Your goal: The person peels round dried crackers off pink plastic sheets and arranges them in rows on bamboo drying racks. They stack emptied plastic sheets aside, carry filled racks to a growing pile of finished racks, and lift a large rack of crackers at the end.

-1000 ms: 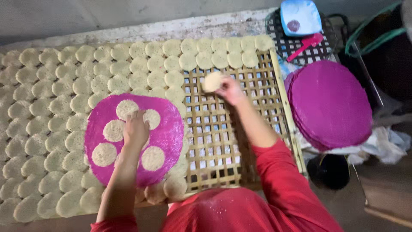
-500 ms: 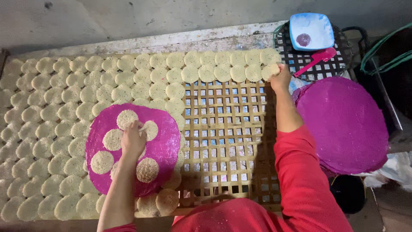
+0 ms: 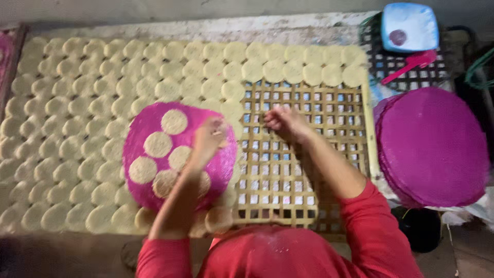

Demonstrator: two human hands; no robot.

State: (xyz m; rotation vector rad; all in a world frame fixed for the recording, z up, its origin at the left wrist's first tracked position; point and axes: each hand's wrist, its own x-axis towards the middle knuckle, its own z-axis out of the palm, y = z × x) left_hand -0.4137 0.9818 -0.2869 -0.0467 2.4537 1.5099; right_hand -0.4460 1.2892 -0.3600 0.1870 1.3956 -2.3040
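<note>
A round magenta tray [image 3: 141, 135] lies on a bamboo lattice rack [image 3: 309, 170] and carries several pale round dough discs [image 3: 174, 121]. My left hand [image 3: 208, 140] rests on the tray's upper right part, fingers curled near a pale bit; blur hides whether it grips anything. My right hand [image 3: 282, 121] hovers over the bare lattice just right of the tray, fingers curled with nothing visible in them. Rows of the same pale discs [image 3: 103, 92] cover the rack's left half and its far edge.
A stack of round magenta trays [image 3: 432, 144] sits to the right of the rack. Behind it, a blue-and-white lidded box [image 3: 409, 25] and a pink scoop [image 3: 411, 64] lie on a dark grid crate [image 3: 378, 64]. A concrete ledge [image 3: 206, 23] runs along the far side.
My right hand carried a disc to the far right end of the top row, left it there, and has come back beside the tray. My left hand shifted toward the tray's right edge.
</note>
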